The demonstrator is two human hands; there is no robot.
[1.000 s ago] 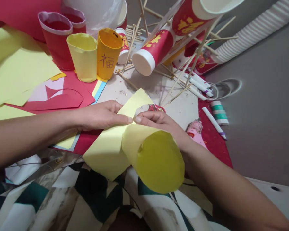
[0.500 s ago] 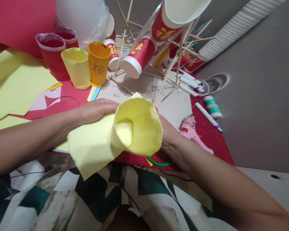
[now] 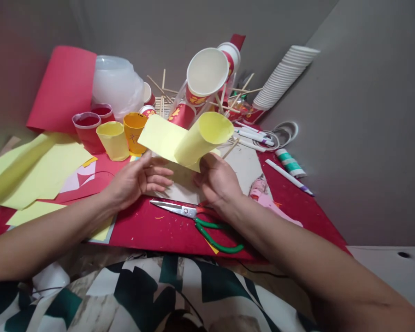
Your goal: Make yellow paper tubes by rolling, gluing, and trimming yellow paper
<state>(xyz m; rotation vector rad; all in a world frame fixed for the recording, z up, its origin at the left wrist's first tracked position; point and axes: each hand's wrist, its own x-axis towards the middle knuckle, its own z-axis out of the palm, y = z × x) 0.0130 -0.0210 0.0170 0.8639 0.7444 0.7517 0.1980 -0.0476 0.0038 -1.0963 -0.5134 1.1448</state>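
Observation:
My right hand [image 3: 221, 180] grips the lower edge of a yellow paper tube [image 3: 197, 145], rolled with its wide round mouth tilted up to the right. A flat flap of the same yellow paper [image 3: 162, 138] sticks out to the left. Just below that flap is my left hand [image 3: 141, 177], its fingers apart and nothing seen in them. Scissors [image 3: 185, 210] with green handles lie on the red cloth below both hands; one handle is partly hidden by my right hand.
Behind on the left stand yellow [image 3: 114, 145], orange [image 3: 133, 138] and red paper cups [image 3: 90, 136]. Red printed cups and sticks rise at the back. A tall stack of white cups [image 3: 283, 74] leans right, near markers [image 3: 287, 175] and a pink glue gun [image 3: 269, 203].
The yellow paper has moved away from me and up, its flap now pointing up-left. My left hand has come off it. The scissors now show more fully.

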